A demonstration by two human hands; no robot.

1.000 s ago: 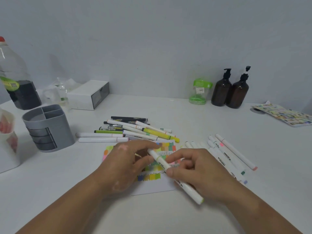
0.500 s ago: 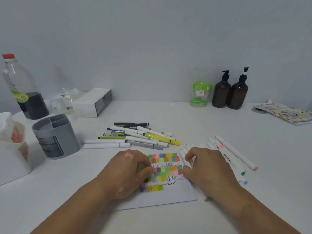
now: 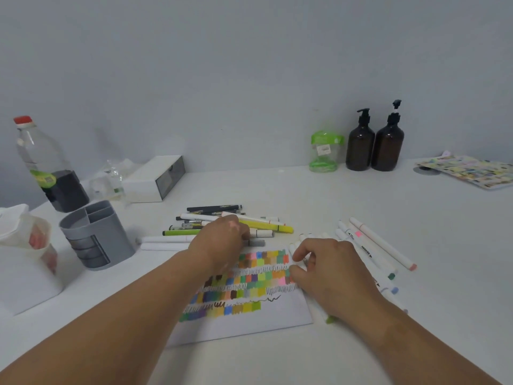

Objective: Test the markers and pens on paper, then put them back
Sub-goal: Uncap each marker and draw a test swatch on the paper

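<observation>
L grip (image 3: 222,240) reaches fwd over the near edge of the marker pile (image 3: 216,218), palm down, fingers bent onto the pens. The back of the hand hides the fingertips, so can't tell whether it has hold of anything. A gray marker (image 3: 257,242) sticks out to the right from under those fingers, just beyond the paper's far edge.

R grip (image 3: 333,273) sits at the paper's right edge, on top of the right-hand marker group (image 3: 372,251). Thumb and index are curled with a gap between them; can't tell if they pinch a pen. A white marker w/ green tip (image 3: 330,319) pokes out from under the palm, beside the paper's right edge.

Paper (image 3: 277,315) lies flat on the surface (image 3: 388,204) between both forearms, w/ rows of colour swatches and zigzag lines; the lower part is blank.

In the pile, a yellow highlighter (image 3: 274,226) lies near the right end. Two white markers (image 3: 163,243) lie side by side left of the L grip. Gray pen holder (image 3: 94,234), w/ compartments, stands upright further left, well apart from the paper.

At the back: plastic bottle w/ red cap (image 3: 47,168), white box (image 3: 152,179), green-lidded jar (image 3: 324,151), two brown pump bottles (image 3: 361,145) touching each other, and a swatch-covered sheet (image 3: 472,170) far right. White container (image 3: 25,259) at the left edge.
</observation>
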